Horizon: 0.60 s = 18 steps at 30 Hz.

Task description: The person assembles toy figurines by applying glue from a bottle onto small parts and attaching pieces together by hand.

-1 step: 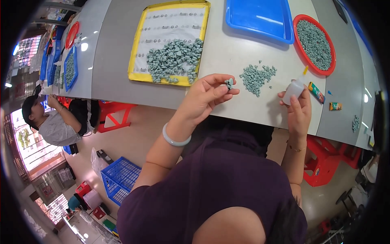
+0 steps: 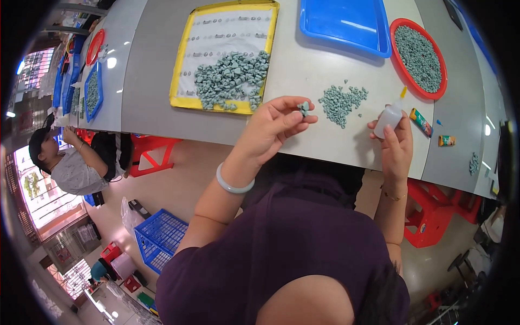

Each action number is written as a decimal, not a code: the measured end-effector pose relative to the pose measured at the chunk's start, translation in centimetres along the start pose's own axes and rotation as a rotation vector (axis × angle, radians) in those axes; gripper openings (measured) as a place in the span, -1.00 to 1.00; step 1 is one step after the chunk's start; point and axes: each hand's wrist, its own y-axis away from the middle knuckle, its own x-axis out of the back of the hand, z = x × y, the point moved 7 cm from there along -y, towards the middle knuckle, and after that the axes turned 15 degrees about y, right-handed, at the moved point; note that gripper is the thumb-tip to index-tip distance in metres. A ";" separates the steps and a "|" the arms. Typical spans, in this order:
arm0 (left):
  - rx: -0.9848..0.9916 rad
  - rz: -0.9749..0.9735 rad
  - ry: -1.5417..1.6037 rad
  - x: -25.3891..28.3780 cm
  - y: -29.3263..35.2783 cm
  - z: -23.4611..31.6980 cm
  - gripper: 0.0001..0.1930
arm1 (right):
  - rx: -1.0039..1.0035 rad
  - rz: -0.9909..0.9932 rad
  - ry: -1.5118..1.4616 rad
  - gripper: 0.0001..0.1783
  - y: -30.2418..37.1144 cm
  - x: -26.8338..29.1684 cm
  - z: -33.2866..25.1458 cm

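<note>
Between the thumb and fingers of my left hand (image 2: 273, 125) is a small grey-green moulded piece (image 2: 304, 109), held just over the table's near edge. My right hand (image 2: 397, 142) grips a translucent white squeeze bottle (image 2: 389, 120) with a yellow nozzle (image 2: 404, 92) pointing up and away. On the white tabletop between the hands lies a loose pile of tiny grey-green pieces (image 2: 338, 105). Larger grey-green pieces (image 2: 230, 78) cover the near half of a yellow-edged tray (image 2: 177, 81) with a printed white liner, left of the pile.
A blue tray (image 2: 346, 27) and a red round tray (image 2: 398, 57) full of tiny pieces stand farther back. Right of the bottle lie a tube (image 2: 421, 122) and a small orange-green packet (image 2: 447, 141). Another person (image 2: 76, 168) sits at left. A blue crate (image 2: 162, 235) stands on the floor.
The bottle has shifted very slightly left in my right hand. The piece in my left hand has moved or turned a touch. All else looks the same.
</note>
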 end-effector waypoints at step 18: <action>-0.462 0.187 -0.433 1.1 0.7 6.0 -0.85 | 0.122 0.065 0.042 -0.56 -0.5 0.9 1.3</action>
